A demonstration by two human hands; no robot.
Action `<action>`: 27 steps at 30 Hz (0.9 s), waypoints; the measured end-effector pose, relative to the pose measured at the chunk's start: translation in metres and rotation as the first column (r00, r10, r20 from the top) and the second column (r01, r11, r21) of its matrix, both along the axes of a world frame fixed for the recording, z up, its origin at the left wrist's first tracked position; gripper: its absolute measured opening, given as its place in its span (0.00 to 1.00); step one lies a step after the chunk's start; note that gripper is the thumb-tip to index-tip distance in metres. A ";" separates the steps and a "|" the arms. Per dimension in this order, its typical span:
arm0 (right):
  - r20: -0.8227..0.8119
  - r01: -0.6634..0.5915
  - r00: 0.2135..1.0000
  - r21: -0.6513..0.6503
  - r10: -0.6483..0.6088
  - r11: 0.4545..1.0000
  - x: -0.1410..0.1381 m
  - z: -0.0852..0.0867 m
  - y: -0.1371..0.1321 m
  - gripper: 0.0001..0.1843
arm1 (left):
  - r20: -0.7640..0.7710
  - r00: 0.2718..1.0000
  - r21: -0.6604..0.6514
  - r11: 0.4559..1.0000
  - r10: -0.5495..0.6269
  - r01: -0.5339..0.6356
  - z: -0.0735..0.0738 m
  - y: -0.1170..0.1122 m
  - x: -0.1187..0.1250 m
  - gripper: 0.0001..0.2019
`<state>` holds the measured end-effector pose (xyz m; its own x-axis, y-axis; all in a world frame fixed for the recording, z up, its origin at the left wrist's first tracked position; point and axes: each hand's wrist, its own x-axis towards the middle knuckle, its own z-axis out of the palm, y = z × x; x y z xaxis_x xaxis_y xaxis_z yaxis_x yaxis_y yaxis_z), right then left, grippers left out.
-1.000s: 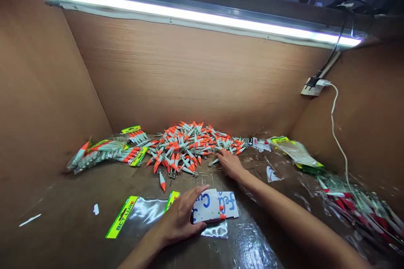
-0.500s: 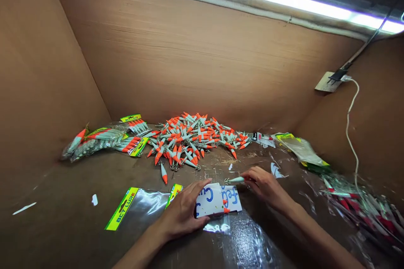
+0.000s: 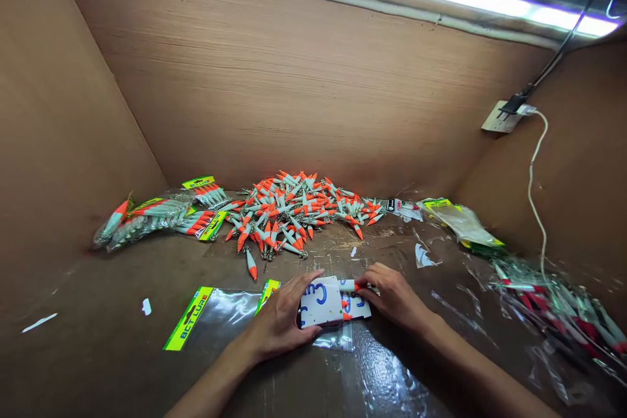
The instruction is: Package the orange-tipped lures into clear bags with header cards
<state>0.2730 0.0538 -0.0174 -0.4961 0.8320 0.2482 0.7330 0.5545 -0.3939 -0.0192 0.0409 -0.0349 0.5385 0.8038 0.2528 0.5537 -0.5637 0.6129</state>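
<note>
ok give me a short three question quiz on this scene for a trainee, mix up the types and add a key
1. True or false: the left hand holds the white piece with blue lettering.

2. Multiple choice: what is between the fingers of the right hand?
a) a white cable
b) an orange-and-white lure
c) a black plug

3. Fill in the blank: the large yellow header strip on the table, left of the left hand, reads "BCT ____".

Key
1. True
2. b
3. LURE
</note>
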 end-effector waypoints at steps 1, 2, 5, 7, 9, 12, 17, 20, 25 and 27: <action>0.012 0.003 1.000 0.004 -0.003 1.000 -0.008 -0.002 0.000 0.04 | 0.001 1.000 0.000 1.000 -0.001 0.001 0.000 0.000 0.000 0.49; 0.027 0.001 1.000 0.010 -0.001 1.000 -0.016 -0.004 0.001 0.04 | 0.004 1.000 0.003 1.000 -0.004 0.004 -0.001 0.000 0.000 0.49; 0.047 -0.036 0.998 0.020 0.035 0.999 -0.036 -0.010 0.002 0.04 | 0.020 1.000 0.019 1.000 -0.015 0.015 -0.003 0.001 -0.001 0.49; 0.015 -0.100 0.995 0.000 0.100 0.995 -0.040 -0.012 0.004 0.06 | 0.030 0.999 0.029 0.999 -0.022 0.021 -0.004 0.001 -0.001 0.48; -0.034 -0.211 0.977 -0.053 0.209 0.976 -0.035 -0.008 0.009 0.06 | 0.033 0.999 0.033 0.999 -0.025 0.024 -0.004 0.001 -0.002 0.48; -0.022 -0.216 0.976 -0.102 0.215 0.971 -0.018 0.004 0.032 0.08 | 0.032 0.999 0.033 0.999 -0.028 0.027 -0.004 0.001 -0.002 0.48; 0.114 0.256 0.956 0.119 -0.270 0.959 -0.009 0.025 0.103 0.16 | 0.014 1.000 0.003 1.000 -0.005 0.005 -0.005 0.001 -0.003 0.49; 0.175 0.337 0.913 0.187 -0.369 0.923 -0.020 0.031 0.140 0.15 | -0.004 1.000 0.007 1.000 0.006 -0.006 -0.009 0.001 -0.004 0.51; 0.265 0.380 0.862 0.227 -0.432 0.897 -0.025 0.035 0.163 0.11 | 0.003 1.000 -0.001 1.000 0.008 -0.008 -0.012 0.001 -0.007 0.52; 0.284 0.393 0.847 0.233 -0.449 0.889 -0.018 0.035 0.161 0.11 | 0.008 1.000 -0.013 1.000 -0.011 0.011 -0.010 0.001 -0.008 0.52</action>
